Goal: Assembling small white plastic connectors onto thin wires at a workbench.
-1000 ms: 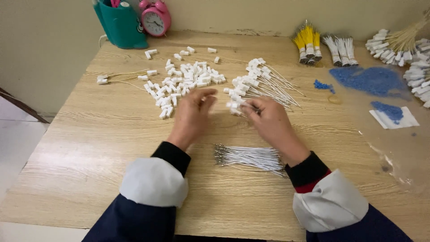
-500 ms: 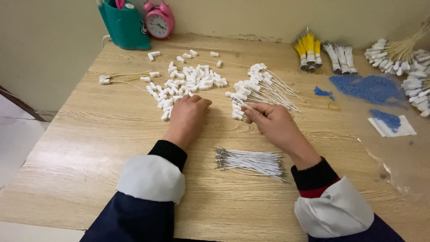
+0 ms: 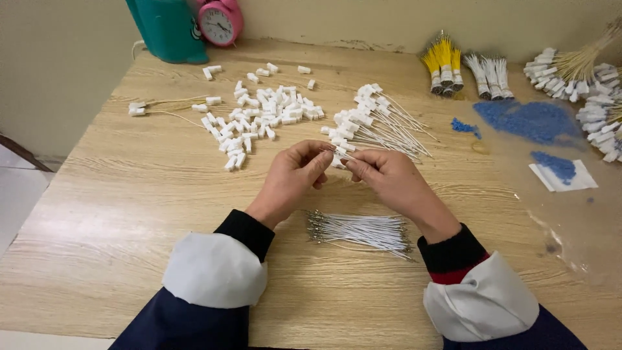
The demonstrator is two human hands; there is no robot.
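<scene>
Half a second ago my hands were flat down at the edges of the two piles; now both are lifted off the wooden table (image 3: 129,214) and drawn together in front of me, nearer my body.

Closest to me lies a bundle of white wires (image 3: 363,230) with metal tips, flat on the table between my wrists and untouched. It sits where it was before.

Above it my left hand (image 3: 291,178) curls inward, palm turned to the right, thumb and forefinger pinching a small white connector (image 3: 338,154). My right hand (image 3: 389,178) mirrors it, palm turned left, fingertips pressed together close against the same piece; a thin white wire seems to run from it, though whether those fingers grip the wire or the connector itself I cannot tell. The two sets of fingertips nearly touch. Both wrists angle outward into black cuffs and white sleeve covers.

Beyond my left hand spreads the heap of loose white connectors (image 3: 259,116). Beyond my right hand lies the pile of wires already capped with connectors (image 3: 372,120), unchanged. Farthest back stand a teal container (image 3: 165,29) and a pink alarm clock (image 3: 219,21).
</scene>
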